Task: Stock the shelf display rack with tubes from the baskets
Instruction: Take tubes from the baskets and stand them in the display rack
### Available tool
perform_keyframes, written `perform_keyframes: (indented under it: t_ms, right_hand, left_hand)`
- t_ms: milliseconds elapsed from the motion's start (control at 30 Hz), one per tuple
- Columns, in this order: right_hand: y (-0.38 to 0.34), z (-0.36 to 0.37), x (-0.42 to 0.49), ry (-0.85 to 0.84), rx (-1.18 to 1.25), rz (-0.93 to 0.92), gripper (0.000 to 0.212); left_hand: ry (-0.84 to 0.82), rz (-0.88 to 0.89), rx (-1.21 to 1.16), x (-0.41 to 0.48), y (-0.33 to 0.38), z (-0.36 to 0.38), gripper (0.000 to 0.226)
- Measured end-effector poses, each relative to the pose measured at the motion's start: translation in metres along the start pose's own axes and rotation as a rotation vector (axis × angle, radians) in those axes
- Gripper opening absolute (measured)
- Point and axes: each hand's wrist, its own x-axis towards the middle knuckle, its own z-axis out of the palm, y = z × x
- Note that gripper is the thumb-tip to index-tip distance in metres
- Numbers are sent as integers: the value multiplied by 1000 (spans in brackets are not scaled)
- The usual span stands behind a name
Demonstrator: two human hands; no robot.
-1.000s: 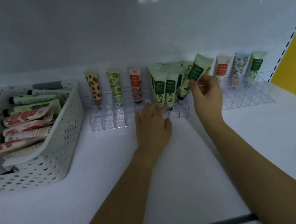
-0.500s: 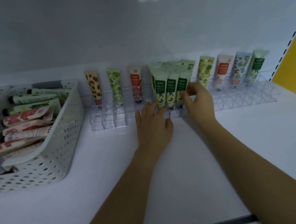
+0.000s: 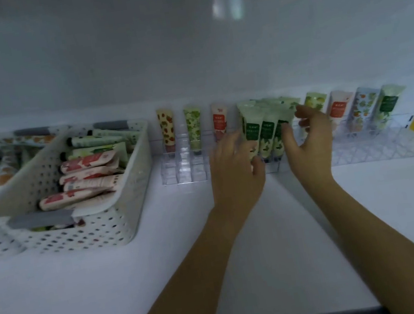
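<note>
Progress check, biggest stuff first. White shelf (image 3: 242,259), w/ two perforated baskets on the left: front basket (image 3: 136,194) and back basket (image 3: 9,138). Both have plenty of tubes lying in them, incl. a stack of pink tubes (image 3: 87,174) in the front one.

The clear rack (image 3: 377,153) runs along the back wall, right of the baskets. Its back row has 7 single tubes (image 3: 167,130) standing upright, 3 left of the hands and 4 right. The middle section holds a bunch of green tubes (image 3: 266,131), several deep. Most front cells either side look bare, so imo well under half done.

Left hand (image 3: 234,168) has thumb & fingers curled round the bunch's left edge. Right hand (image 3: 308,141) pinches the right edge, thumb in front, fingers behind. Prob seating them in their slots.
</note>
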Motion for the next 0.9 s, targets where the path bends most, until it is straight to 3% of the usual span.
perform_keyframes:
  t_ms: [167,433,600,733,900]
  right_hand:
    - [-49,21,-14,-175,108,-145,44]
    - [-153,97,-39,-709,271,-245,28]
    - [-176,144,-25,-913,11,-306,39]
    - [-177,169,-4,-1025,-146,-216,46]
    - [-171,189,8,-1057,-284,-246,44]
  left_hand:
    - [105,108,93,14,-17,-82,32]
    - [-36,-138,338,24,-93,-203,28]
    - [-220,-327,448,33,-136,-222,33]
    - [-350,-378,490,45,-153,-220,37]
    - [-423,-350,569,43,-169,-208,42]
